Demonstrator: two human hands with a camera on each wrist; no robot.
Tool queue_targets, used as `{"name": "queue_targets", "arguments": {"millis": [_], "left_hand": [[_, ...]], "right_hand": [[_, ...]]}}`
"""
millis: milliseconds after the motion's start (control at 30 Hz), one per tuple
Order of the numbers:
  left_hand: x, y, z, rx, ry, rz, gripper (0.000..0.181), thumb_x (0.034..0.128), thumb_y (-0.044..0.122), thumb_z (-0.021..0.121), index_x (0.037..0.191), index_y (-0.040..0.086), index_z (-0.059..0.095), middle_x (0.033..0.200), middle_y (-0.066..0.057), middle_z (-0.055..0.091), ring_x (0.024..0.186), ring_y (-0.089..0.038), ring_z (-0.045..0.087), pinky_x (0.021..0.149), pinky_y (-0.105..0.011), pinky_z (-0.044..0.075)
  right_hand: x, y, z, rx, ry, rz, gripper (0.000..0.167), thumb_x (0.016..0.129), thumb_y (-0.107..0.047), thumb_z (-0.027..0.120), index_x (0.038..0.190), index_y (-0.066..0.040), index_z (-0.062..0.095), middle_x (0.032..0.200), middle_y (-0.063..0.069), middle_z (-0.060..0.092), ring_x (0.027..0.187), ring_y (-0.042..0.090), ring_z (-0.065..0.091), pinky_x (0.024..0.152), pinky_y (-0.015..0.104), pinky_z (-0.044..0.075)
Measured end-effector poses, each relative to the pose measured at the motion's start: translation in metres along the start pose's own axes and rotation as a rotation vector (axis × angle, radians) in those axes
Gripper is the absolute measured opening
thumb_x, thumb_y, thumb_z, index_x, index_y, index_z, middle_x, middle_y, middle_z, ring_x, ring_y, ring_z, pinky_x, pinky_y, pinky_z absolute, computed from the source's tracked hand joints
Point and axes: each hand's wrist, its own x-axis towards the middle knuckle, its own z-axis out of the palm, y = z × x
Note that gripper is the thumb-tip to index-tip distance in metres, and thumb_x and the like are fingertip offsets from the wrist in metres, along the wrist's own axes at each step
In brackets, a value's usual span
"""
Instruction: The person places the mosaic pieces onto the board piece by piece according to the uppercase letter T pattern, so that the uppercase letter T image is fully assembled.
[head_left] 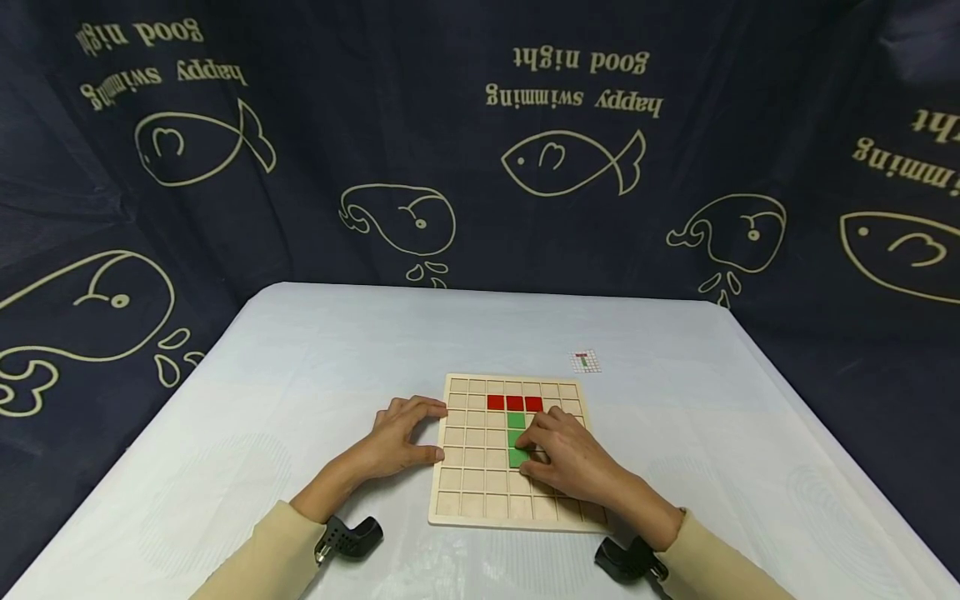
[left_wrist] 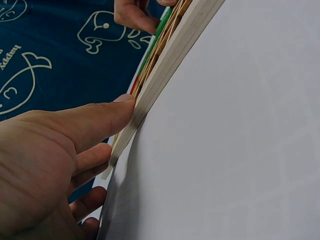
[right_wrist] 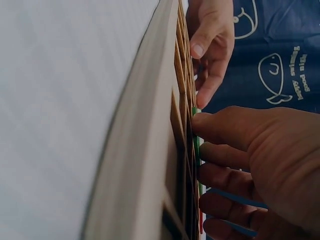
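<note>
A light wooden grid board [head_left: 472, 504] lies on the table. Three red square tiles [head_left: 514, 403] form a row near its far side, and three green tiles [head_left: 516, 421] run down from the middle one. My left hand [head_left: 401, 437] touches the board's left edge with thumb and fingertips, fingers fairly straight. Over the board, my right hand [head_left: 573, 458] has thumb and index finger at opposite edges of the nearest green tile [head_left: 517, 458], pinching it at its cell. In the right wrist view, the fingertips [right_wrist: 202, 122] meet the green tiles, whose faces are hidden by the low angle.
A small printed pattern card [head_left: 585, 361] with a red and green T shape lies beyond the board's far right corner. A white cloth [head_left: 337, 350] covers the table. Behind it hangs a dark blue curtain [head_left: 465, 100] with fish and whale drawings.
</note>
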Motion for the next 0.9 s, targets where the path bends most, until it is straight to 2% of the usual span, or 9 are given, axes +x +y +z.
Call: {"name": "queue_targets", "arguments": {"millis": [400, 667, 900], "left_hand": [[-0.001, 0.0, -0.001, -0.005, -0.01, -0.002, 0.055, 0.0765, 0.031, 0.076, 0.125, 0.013, 0.057, 0.137, 0.0, 0.051, 0.115, -0.022, 0.039, 0.09, -0.042, 0.024], [-0.001, 0.002, -0.003, 0.037, -0.008, 0.006, 0.054, 0.0764, 0.031, 0.076, 0.125, 0.013, 0.058, 0.136, 0.0, 0.051, 0.115, -0.023, 0.04, 0.088, -0.04, 0.025], [-0.004, 0.006, -0.007, 0.065, -0.008, 0.02, 0.052, 0.0778, 0.03, 0.074, 0.123, 0.011, 0.058, 0.134, -0.002, 0.053, 0.115, -0.024, 0.042, 0.088, -0.039, 0.027]], "right_hand": [[0.001, -0.001, -0.002, -0.009, 0.013, -0.003, 0.025, 0.073, -0.032, 0.079, 0.093, -0.017, 0.072, 0.086, -0.007, 0.061, 0.079, 0.006, 0.041, 0.072, 0.025, 0.037], [0.0, 0.005, -0.012, -0.003, 0.013, 0.063, 0.024, 0.076, -0.028, 0.076, 0.096, -0.017, 0.072, 0.089, -0.007, 0.062, 0.082, 0.007, 0.041, 0.074, 0.027, 0.038], [-0.005, 0.015, -0.019, -0.003, 0.049, 0.111, 0.026, 0.077, -0.028, 0.076, 0.098, -0.014, 0.07, 0.093, -0.006, 0.061, 0.084, 0.009, 0.044, 0.075, 0.031, 0.04]]}}
